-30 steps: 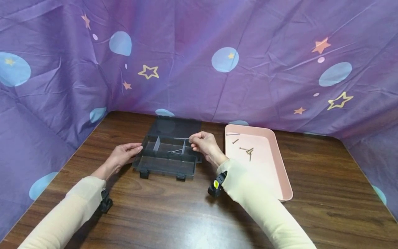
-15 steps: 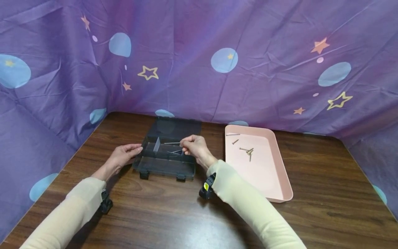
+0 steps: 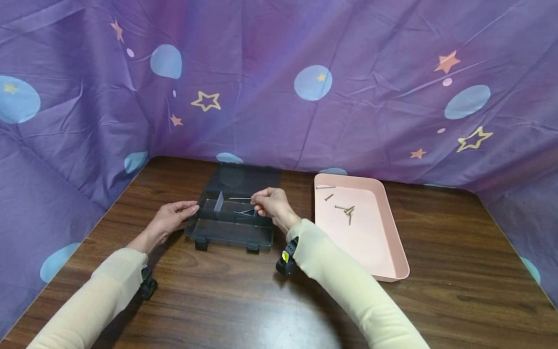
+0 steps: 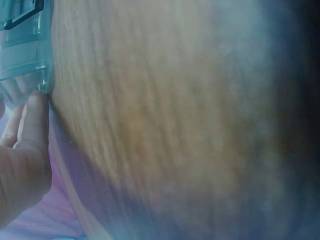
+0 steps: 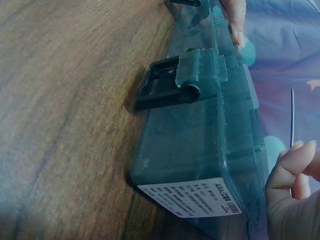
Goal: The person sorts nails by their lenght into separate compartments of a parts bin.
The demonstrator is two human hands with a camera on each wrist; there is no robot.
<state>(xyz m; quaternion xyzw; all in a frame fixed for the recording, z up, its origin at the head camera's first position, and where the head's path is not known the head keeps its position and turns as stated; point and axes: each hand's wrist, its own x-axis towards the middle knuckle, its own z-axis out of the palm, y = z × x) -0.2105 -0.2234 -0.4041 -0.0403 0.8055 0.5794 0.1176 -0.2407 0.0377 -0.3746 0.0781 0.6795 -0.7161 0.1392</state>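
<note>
At frame centre, the right hand [image 3: 269, 203] pinches a long nail [image 3: 240, 198] over the open box [image 3: 231, 228]. The left hand [image 3: 172, 219], fingers straight, touches the box's left edge. A pink tray [image 3: 394, 252] sits just right; bare desk [image 3: 226, 295] fills the lower frame.

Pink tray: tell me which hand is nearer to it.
Right. The right hand pinches a long nail over the organizer box, beside the pink tray; the left hand touches the box's far side.

Head view high, facing down-forward, wrist views low and close, all sharing the organizer box [image 3: 233, 215].
</note>
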